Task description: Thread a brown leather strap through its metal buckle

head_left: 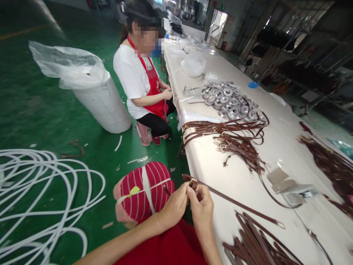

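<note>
Both hands meet in front of my lap, beside the table's near edge. My left hand (174, 207) is closed, its fingers pinching a brown leather strap (192, 184) by its gold-coloured buckle. Around the same strap the thumb and fingers of my right hand (202, 202) are closed too; part of it is hidden behind them. A long brown strap piece (237, 203) with a gold ring at its far end runs from near my fingers across the table; I cannot tell whether it joins the held part. To the right lies a pile of brown straps (256, 243).
On the white table (204, 158) lie bundled brown straps with gold clasps (237, 147) and coiled grey-wrapped straps (228, 97). A co-worker (143, 73) sits at its left side. A red striped cushioned seat (160, 173), white tubing (66, 184) and a large white roll (102, 103) stand on the floor.
</note>
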`<state>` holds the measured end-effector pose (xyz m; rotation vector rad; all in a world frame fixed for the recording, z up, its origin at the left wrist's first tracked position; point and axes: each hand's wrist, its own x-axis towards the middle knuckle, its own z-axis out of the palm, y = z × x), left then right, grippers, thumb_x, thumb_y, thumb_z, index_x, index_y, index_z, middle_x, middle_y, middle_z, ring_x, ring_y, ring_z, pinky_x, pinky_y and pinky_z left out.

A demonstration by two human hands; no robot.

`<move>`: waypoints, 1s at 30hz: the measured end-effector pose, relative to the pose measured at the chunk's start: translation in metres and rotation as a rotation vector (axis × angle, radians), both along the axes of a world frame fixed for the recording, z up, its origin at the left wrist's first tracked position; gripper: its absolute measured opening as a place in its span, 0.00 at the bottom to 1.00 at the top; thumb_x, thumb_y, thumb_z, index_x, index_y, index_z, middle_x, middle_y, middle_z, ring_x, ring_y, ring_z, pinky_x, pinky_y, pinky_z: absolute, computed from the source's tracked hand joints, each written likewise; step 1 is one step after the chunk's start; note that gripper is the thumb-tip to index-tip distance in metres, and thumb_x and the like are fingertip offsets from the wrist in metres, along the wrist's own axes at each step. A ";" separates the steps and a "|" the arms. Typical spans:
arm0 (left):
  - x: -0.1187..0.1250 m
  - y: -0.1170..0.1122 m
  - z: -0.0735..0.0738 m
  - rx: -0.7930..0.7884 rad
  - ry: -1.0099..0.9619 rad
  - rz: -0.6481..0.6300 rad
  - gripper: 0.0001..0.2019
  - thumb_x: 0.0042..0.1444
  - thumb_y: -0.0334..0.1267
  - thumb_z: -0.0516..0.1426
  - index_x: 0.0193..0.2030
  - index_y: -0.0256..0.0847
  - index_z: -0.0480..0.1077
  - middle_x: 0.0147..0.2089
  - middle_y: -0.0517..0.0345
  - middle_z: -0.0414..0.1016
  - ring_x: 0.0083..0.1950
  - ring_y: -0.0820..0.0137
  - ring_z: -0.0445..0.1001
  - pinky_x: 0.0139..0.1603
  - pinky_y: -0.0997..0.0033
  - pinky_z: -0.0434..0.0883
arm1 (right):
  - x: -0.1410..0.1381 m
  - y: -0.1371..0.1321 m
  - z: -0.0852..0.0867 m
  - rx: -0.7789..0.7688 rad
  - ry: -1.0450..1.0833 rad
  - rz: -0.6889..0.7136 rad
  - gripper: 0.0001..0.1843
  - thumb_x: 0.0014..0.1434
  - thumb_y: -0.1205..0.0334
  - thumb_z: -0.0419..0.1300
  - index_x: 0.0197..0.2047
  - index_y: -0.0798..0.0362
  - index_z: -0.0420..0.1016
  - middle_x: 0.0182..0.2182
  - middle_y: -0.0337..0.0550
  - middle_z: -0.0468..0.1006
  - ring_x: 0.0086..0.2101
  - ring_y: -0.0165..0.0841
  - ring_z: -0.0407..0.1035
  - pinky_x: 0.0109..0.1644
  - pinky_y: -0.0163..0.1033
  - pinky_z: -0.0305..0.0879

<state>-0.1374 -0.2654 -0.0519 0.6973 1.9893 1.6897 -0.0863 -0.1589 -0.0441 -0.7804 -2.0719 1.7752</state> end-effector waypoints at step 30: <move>0.031 -0.027 0.024 0.185 -0.696 -0.013 0.18 0.63 0.49 0.54 0.48 0.35 0.71 0.36 0.50 0.77 0.36 0.65 0.74 0.40 0.67 0.71 | 0.035 0.018 0.012 -0.653 -0.092 0.401 0.22 0.58 0.51 0.67 0.21 0.52 0.64 0.16 0.32 0.66 0.22 0.29 0.64 0.31 0.37 0.58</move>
